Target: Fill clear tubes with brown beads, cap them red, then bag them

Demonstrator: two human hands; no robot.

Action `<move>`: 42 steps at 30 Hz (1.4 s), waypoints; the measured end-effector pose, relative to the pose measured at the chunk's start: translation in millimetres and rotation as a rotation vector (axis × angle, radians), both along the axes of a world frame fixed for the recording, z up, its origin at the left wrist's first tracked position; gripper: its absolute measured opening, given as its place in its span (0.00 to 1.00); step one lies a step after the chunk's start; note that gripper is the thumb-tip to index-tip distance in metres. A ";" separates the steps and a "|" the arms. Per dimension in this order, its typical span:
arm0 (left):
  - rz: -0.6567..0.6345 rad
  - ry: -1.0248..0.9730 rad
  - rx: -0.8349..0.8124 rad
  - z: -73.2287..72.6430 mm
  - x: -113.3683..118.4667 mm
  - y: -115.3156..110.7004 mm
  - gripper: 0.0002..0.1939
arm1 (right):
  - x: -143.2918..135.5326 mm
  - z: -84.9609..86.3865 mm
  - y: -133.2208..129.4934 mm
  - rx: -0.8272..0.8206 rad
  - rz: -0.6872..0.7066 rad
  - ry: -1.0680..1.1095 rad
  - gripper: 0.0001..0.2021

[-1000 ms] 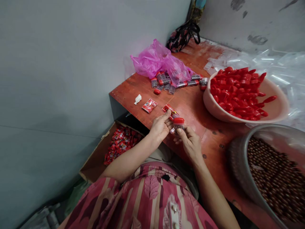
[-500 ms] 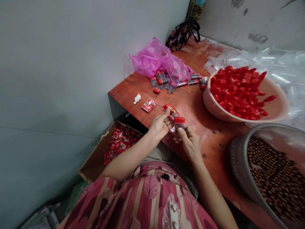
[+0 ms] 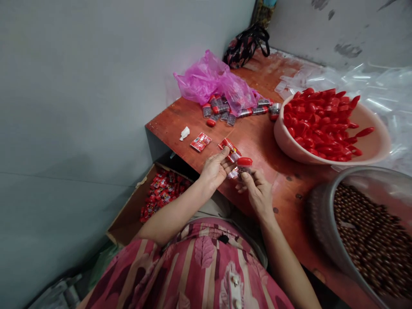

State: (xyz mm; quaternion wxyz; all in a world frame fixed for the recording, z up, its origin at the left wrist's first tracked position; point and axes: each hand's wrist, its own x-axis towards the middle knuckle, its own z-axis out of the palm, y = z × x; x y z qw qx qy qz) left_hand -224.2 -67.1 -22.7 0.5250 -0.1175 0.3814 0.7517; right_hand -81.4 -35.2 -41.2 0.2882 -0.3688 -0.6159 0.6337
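My left hand (image 3: 215,171) pinches a red printed wrapper (image 3: 229,149) between thumb and fingers, above the table's front edge. Just to its right, my right hand (image 3: 258,190) grips a small clear container with a red cap (image 3: 244,162); dark contents show through its side. The container is tilted and close to the wrapper and the left fingertips. A flat stack of red printed wrappers (image 3: 201,142) lies on the table left of my hands, beside a crumpled white scrap (image 3: 184,133).
Red-capped containers (image 3: 220,105) lie by a pink plastic bag (image 3: 209,76). At right stand a pink bowl of red caps (image 3: 325,122) and a metal basin (image 3: 331,223) of brown balls. An open carton (image 3: 127,214) of red packets sits below left; a dark bag (image 3: 243,47) lies behind.
The red-capped container in my right hand has shifted slightly right and tilted. My left hand has barely moved, still pinching the wrapper.
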 end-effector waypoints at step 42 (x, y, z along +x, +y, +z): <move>-0.455 0.370 0.117 -2.4 10.3 -10.1 0.17 | 0.0 -6.5 3.1 -0.123 0.043 0.037 0.17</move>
